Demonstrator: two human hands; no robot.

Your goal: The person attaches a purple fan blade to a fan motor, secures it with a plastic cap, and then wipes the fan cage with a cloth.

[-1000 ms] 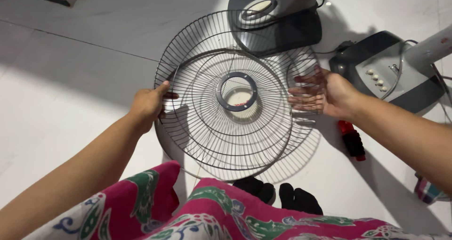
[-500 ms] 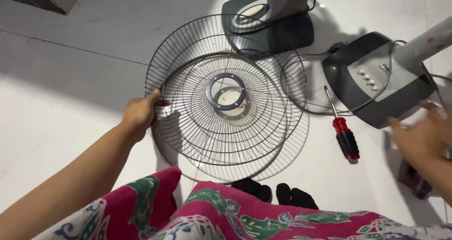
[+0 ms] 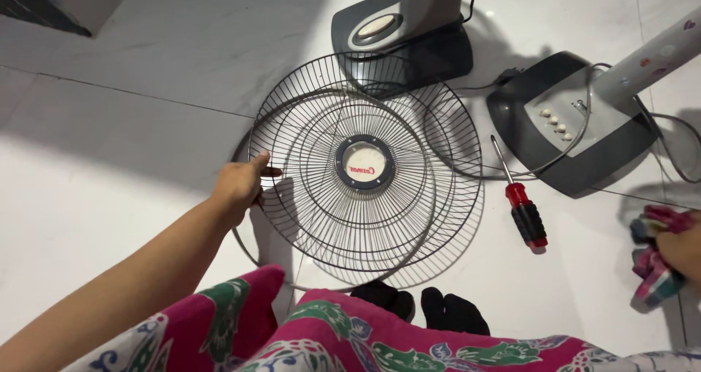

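White tiled floor [image 3: 109,160], glossy, crossed by a dark grout line and a broad shadow; the person sits low on it. Nearest: a lap draped in pink patterned cloth [image 3: 350,339] with green and white figures, and just beyond it two dark rounded shapes [image 3: 423,305], too dim to name. Left hand [image 3: 239,183]: closed on the left rim of the wire fan guard [image 3: 365,167], thumb over a wire, holding the guard tilted up off the floor. A second guard appears to lie beneath it, the two rings overlapping; which wires belong to which cannot be told everywhere. Centre of the guard: a dark ring around a pale round badge. Right hand [image 3: 683,249]: at the far right edge of view, mostly cut off, closed on a bunched striped rag [image 3: 653,266] of pink and green. A second ago this hand was spread against the guard's right rim; it has since let go and swung out to the rag, leaving the guard in the left hand alone. Beside the guard, on the floor: a screwdriver [image 3: 520,200] with red and black handle, untouched. Farther: a grey fan base [image 3: 566,135] with a row of pale buttons and a pale pole rising right. Farthest: another grey fan base [image 3: 398,32], cord trailing.
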